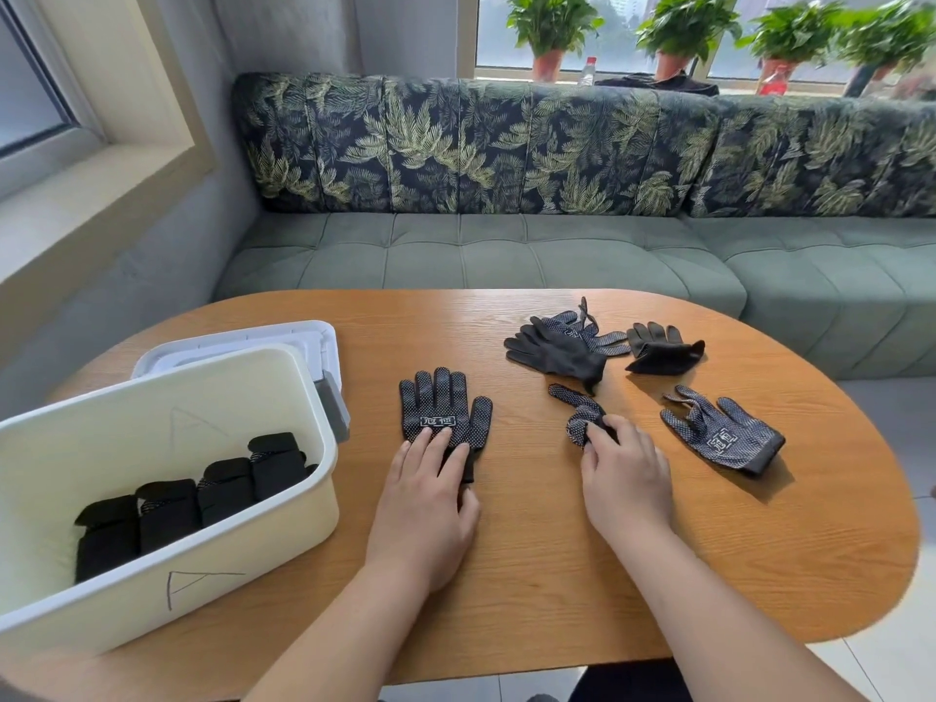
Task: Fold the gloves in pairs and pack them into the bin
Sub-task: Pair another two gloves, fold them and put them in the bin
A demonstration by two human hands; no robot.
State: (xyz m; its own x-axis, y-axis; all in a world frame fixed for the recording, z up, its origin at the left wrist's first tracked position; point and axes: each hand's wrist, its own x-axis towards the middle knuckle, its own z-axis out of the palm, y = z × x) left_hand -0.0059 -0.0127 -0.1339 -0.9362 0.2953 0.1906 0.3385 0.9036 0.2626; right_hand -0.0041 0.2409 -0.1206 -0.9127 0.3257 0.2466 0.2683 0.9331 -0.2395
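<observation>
A black dotted glove (445, 407) lies flat on the wooden table (532, 575), fingers pointing away. My left hand (430, 504) presses its cuff end with straight fingers. My right hand (625, 478) pinches a crumpled dotted glove (580, 415) just to the right. Another dotted glove (722, 430) lies at the right, and a loose heap of black gloves (562, 347) with one more black glove (661, 349) sits farther back. The cream bin (283, 519) at the left holds several folded black glove bundles (202, 494) in a row.
The bin's white lid (283, 336) lies behind the bin. A green sofa (506, 255) with a leaf-patterned backrest runs behind the table. Potted plants (549, 27) and bottles stand on the window sill. The table's rounded edge curves away at the right.
</observation>
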